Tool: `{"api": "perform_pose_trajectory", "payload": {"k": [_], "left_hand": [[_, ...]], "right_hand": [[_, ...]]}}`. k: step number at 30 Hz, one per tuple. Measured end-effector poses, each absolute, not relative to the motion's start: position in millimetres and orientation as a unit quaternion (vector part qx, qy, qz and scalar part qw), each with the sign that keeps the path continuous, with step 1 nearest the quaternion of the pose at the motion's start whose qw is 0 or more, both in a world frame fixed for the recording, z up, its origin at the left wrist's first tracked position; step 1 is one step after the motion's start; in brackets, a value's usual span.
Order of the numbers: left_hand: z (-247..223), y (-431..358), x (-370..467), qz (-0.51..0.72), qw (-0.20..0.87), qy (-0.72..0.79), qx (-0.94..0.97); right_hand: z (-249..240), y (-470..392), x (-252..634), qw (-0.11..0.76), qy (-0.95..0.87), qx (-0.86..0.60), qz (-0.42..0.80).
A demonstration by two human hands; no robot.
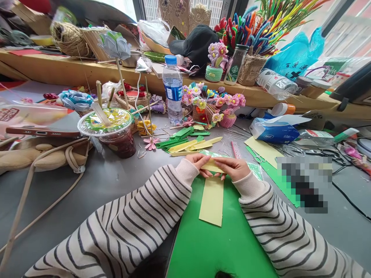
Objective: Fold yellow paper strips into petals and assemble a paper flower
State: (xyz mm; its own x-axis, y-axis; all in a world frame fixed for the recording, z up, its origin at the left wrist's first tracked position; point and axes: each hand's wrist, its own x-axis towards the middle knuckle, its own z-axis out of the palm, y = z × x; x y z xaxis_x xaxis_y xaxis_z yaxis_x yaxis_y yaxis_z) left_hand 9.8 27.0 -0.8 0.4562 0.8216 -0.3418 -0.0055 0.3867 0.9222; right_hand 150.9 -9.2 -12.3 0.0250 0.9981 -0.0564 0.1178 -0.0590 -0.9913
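Between my two hands is a strip of pale yellow paper [213, 166], pinched at both ends above a green board [220, 251]. My left hand [197, 160] grips its left end, thumb on top and fingers below. The right end is held the same way by my right hand [235, 168]. Just below the hands, another flat yellow paper strip [212, 202] lies on the board. Beyond my left hand are several yellow paper pieces [194, 146], pointed at the ends, and folded green paper strips [178, 138].
A lidded cup of dark drink [116, 143] stands left, near a bag with a strap [69, 158]. Behind are a water bottle [173, 92] and craft flowers [214, 102]. Right of my hands lie scissors [257, 156], a green sheet [279, 185] and a blue tissue pack [274, 131].
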Motion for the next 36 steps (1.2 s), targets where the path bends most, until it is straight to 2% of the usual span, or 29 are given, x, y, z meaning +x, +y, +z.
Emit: {"api": "perform_pose_trajectory", "payload": {"k": [15, 30, 36], "left_hand": [[-2.5, 30.7, 8.1, 0.295, 0.737, 0.44, 0.42], [-5.3, 30.9, 6.4, 0.34, 0.689, 0.404, 0.497], [-6.3, 29.5, 6.8, 0.352, 0.668, 0.388, 0.528]], "right_hand": [[-15.9, -9.8, 151.4, 0.477, -0.56, -0.534, 0.417], [-7.7, -5.7, 151.7, 0.472, -0.414, -0.554, 0.547], [-7.4, -5.8, 150.3, 0.46, -0.395, -0.564, 0.561]]}}
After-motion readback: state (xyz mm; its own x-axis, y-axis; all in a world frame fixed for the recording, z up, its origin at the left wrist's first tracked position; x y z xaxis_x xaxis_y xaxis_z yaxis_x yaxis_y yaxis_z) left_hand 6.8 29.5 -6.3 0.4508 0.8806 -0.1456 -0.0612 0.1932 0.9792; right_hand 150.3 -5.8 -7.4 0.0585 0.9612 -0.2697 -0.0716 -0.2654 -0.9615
